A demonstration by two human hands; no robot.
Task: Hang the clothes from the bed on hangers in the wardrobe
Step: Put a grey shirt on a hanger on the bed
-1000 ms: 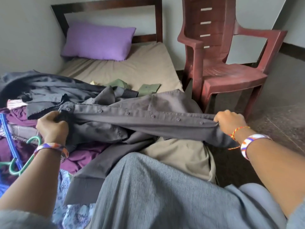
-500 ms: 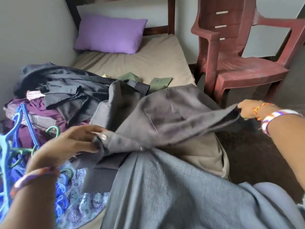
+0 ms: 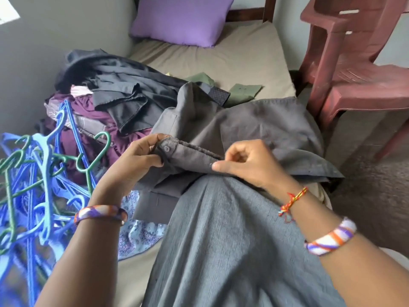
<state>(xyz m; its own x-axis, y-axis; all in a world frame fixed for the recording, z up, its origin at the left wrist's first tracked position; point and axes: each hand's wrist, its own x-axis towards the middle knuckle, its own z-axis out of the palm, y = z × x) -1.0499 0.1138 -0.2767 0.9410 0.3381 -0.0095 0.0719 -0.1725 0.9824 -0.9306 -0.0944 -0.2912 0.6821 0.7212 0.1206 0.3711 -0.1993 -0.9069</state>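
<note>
Both hands have drawn together since the earlier frame, the left hand [image 3: 141, 160] pinching the grey shirt [image 3: 254, 134] at its buttoned edge and the right hand [image 3: 245, 165] pinching that placket, which runs left-right across the lap, bed [image 3: 232, 56] open beyond.

grey shirt [image 3: 254, 129] crumpled on bed [image 3: 243, 63]

Grey wall [image 3: 66, 29], maroon plastic chair [image 3: 358, 69] on speckled floor [image 3: 376, 196].

Grey shirt [image 3: 254, 127], purple pillow [image 3: 181, 18]
</note>
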